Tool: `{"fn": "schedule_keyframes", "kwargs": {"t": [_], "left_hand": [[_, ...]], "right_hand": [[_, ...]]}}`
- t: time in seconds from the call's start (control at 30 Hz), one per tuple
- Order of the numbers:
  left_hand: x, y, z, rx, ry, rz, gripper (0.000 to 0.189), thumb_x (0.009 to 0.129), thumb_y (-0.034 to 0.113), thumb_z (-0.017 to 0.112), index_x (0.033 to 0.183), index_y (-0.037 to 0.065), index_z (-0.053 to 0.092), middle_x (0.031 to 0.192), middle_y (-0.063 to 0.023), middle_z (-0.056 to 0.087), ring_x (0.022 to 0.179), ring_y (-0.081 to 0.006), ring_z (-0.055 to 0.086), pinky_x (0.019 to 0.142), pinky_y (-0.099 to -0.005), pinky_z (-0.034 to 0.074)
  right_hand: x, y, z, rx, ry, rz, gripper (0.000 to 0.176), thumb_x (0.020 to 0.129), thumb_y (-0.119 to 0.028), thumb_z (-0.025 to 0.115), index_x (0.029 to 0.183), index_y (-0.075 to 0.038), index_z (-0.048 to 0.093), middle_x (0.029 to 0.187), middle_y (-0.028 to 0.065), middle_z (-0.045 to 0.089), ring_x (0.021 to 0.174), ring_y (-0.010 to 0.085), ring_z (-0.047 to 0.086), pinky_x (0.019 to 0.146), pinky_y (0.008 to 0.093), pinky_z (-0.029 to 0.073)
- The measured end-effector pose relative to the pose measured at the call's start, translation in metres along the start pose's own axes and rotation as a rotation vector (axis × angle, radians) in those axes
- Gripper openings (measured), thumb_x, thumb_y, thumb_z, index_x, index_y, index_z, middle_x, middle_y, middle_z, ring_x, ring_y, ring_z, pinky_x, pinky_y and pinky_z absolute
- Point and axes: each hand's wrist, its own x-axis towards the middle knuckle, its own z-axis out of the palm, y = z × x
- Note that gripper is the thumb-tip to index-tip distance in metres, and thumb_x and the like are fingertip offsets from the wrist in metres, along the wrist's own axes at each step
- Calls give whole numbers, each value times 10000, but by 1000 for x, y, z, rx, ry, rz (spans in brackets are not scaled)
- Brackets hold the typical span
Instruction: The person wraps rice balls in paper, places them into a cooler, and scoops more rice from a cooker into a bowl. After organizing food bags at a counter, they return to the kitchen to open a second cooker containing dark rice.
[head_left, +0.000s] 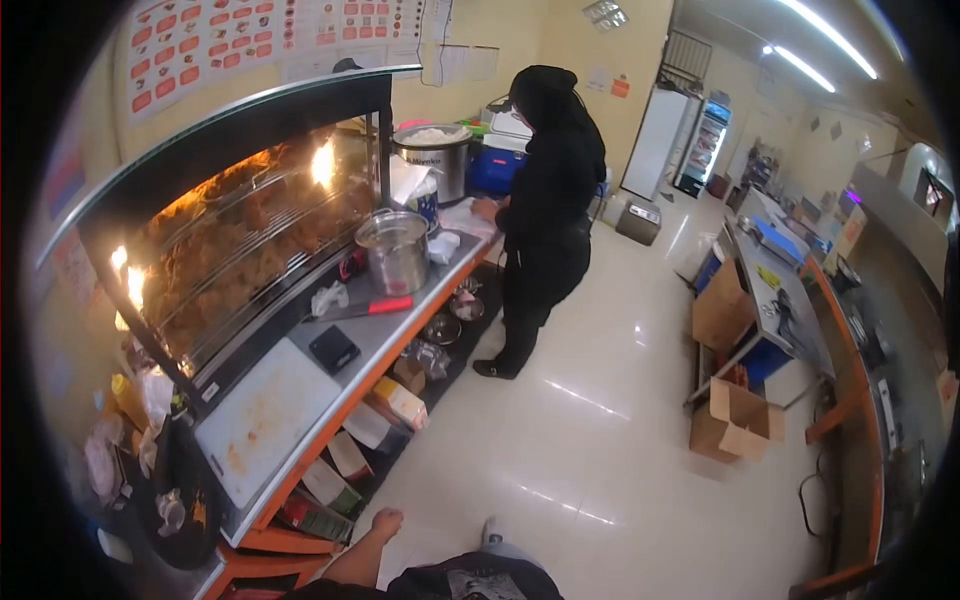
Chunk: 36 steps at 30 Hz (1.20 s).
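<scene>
My left hand [386, 522] hangs low at the bottom of the view, beside the orange-edged counter, with its fingers curled; whether anything is inside them is too small to tell. A stained white cutting board [268, 420] lies on the counter up and to the left of that hand. Beyond the board are a small black device [334, 348] and a knife with a red handle [390, 305]. A steel pot [393, 255] stands farther along the counter. My right hand does not show.
A lit glass cabinet [250, 220] holds food behind the counter. A person in black [548, 190] stands at the counter's far end. An open cardboard box [735, 420] sits on the floor by a steel table [775, 290] at right. Boxes [400, 402] fill the shelf underneath.
</scene>
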Motion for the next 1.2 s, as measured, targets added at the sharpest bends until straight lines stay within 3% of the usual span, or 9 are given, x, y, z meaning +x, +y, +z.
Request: {"fn": "schedule_keyframes", "kwargs": {"t": [0.13, 0.27, 0.3, 0.43, 0.57, 0.7, 0.87, 1.07, 1.2], "left_hand": [[23, 18, 4, 113, -78, -388, 227, 819, 265, 638, 856, 47, 691, 757, -87, 671, 645, -194, 636, 536, -339, 513], [9, 48, -1, -173, 122, -152, 213, 823, 260, 654, 851, 53, 690, 738, -59, 646, 657, -181, 630, 539, -341, 506], [6, 51, -7, -205, 128, -163, 199, 831, 242, 649, 859, 49, 687, 737, -59, 646, 653, -186, 630, 530, -360, 500], [55, 10, -26, 1110, 186, 613, 125, 839, 154, 619, 880, 52, 679, 756, -58, 663, 672, -209, 640, 500, -400, 476], [78, 44, -45, 150, -253, -14, 355, 885, 258, 613, 1171, 51, 652, 955, -113, 708, 822, -242, 676, 641, -370, 541], [3, 312, -83, 230, -340, -17, 421, 970, 346, 562, 1233, 20, 604, 977, -109, 701, 798, -200, 653, 660, -308, 528], [-39, 521, -112, -10, -192, 19, 314, 1020, 244, 506, 1213, 19, 609, 977, -73, 695, 791, -148, 622, 714, -293, 511], [16, 703, -92, 23, 209, 621, 364, 920, 269, 683, 1193, 37, 620, 972, -84, 701, 748, -172, 633, 675, -300, 509], [116, 867, -85, 497, 479, 724, 439, 858, 284, 731, 1159, -6, 598, 1063, -175, 648, 957, -313, 662, 826, -395, 524]], "right_hand": [[75, -118, -106, 16, 0, -40, 358, 888, -408, 617, 942, -69, 720, 799, 102, 701, 721, 254, 679, 688, 411, 558], [152, -366, -221, -701, 148, -249, 274, 872, -311, 677, 1036, -95, 714, 867, 92, 696, 726, 229, 656, 578, 393, 544], [187, -427, -248, -316, 272, -456, 244, 868, -283, 663, 951, -59, 716, 785, 97, 680, 649, 216, 635, 533, 374, 518], [21, -736, -217, -8, 374, -1127, 232, 895, -246, 625, 910, -22, 685, 749, 63, 642, 615, 148, 587, 497, 308, 461], [-134, -924, -130, -49, 95, -1546, 184, 938, -214, 630, 954, -30, 637, 773, 17, 617, 641, 109, 565, 556, 267, 452], [-165, -1068, -103, -410, 255, -1955, 108, 867, -131, 669, 904, -29, 661, 775, 66, 631, 725, 160, 595, 652, 294, 475], [-190, -1188, -114, -452, 269, -1895, 136, 841, -107, 639, 925, -22, 703, 858, 166, 695, 804, 321, 666, 747, 383, 524], [-153, -1327, -123, -329, 554, -1957, 154, 802, -81, 608, 874, -12, 726, 849, 191, 698, 851, 353, 675, 805, 397, 534], [-163, -1354, -109, -314, 286, -1766, 431, 792, -295, 738, 1132, -39, 666, 1150, 237, 604, 1135, 395, 548, 966, 453, 452]]}}
